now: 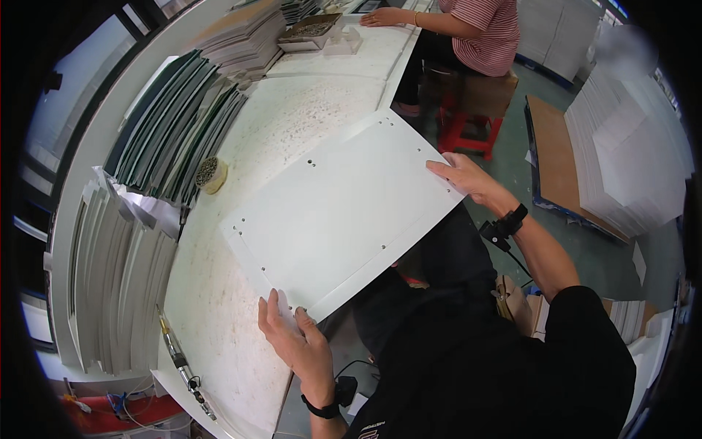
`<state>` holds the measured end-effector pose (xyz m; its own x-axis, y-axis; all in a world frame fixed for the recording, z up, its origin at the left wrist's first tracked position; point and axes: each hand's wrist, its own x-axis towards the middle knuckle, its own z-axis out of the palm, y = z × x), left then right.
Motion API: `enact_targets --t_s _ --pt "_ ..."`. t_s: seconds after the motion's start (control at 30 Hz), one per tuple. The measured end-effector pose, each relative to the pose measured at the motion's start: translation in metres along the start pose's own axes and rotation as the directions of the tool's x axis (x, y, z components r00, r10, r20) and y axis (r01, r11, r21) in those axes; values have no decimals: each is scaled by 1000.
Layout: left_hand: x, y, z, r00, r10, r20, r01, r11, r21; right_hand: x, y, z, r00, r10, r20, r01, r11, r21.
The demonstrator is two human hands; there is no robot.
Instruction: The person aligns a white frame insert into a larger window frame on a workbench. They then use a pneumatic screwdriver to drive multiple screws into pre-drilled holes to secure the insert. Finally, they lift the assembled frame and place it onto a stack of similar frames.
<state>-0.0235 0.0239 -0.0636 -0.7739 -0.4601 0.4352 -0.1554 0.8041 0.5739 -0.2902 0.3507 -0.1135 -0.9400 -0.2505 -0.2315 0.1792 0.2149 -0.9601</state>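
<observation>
A flat white rectangular panel [336,212] with small dark screws or holes near its edges lies tilted across the table's front edge, partly overhanging it. My right hand [468,178] grips its right-hand corner, with the thumb on the top face and some fingers hidden. At the near left corner, my left hand [296,340] holds the panel between thumb and fingers. A slim powered screwdriver [179,358] rests on the table to the left of that hand. Beyond the panel sits a small round tub of screws [211,175].
Green folder-like sheets [164,132] and white panels [117,271] stand stacked along the table's left side. A box of small parts [311,31] is at the far end. Another person [479,33] sits on a red stool [468,132]. White sheets [621,139] lean at the right.
</observation>
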Motion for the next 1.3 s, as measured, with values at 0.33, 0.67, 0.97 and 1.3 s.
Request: enact_targets --t_s 0.33,0.67,0.97,1.3 --pt "59 35 41 995 31 92 2 942 -336 -52 97 -34 975 32 -221 46 940 339" --pt "142 27 260 688 302 660 261 745 -613 -137 131 -77 635 36 -772 247 937 247" --pt "111 195 374 87 447 890 959 206 -197 -152 48 -110 688 -683 -244 10 345 -938" --pt "89 207 550 -478 -46 877 569 744 349 -133 146 -161 844 -372 -386 -141 540 -830"
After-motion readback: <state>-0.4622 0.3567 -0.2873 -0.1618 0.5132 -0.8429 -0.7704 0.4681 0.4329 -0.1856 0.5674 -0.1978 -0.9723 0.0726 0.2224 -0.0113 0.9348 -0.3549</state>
